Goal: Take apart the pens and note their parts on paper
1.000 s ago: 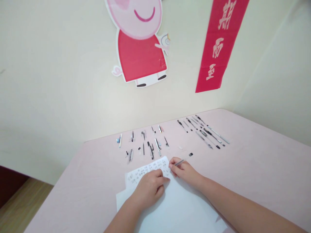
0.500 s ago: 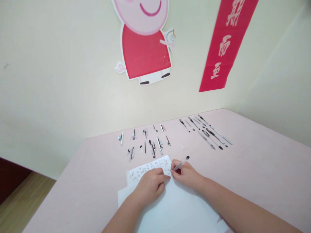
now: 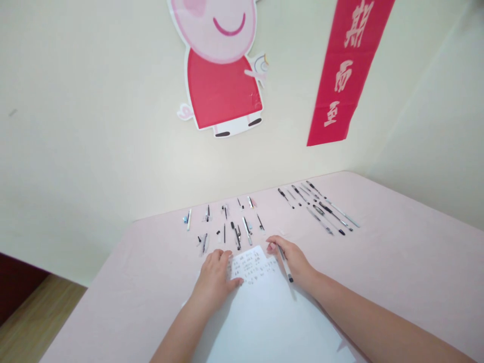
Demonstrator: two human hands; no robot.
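Note:
White paper (image 3: 260, 322) lies in front of me, with rows of small handwriting (image 3: 249, 267) near its top; the marks are too small to read. My left hand (image 3: 214, 280) rests over the paper's upper left edge, thumb apart from the fingers and lying on the sheet. A clear pen with a dark end (image 3: 283, 262) is in my right hand (image 3: 298, 262), tucked against the fingers and slanting down over the paper. The fingertips of that hand are by the sheet's upper right edge. Whether they touch the paper I cannot tell.
Beyond the paper, on the pink table (image 3: 151, 282), lie two rows of pens taken apart, with caps and loose parts (image 3: 236, 236). Several more pens (image 3: 333, 217) lie farther right. The wall behind carries a pig cutout (image 3: 225, 93) and a red banner (image 3: 336, 91).
My left hand has moved left and opened out, uncovering more of the writing. My right hand has shifted slightly; its pen has swung from a writing grip to slant down toward me.

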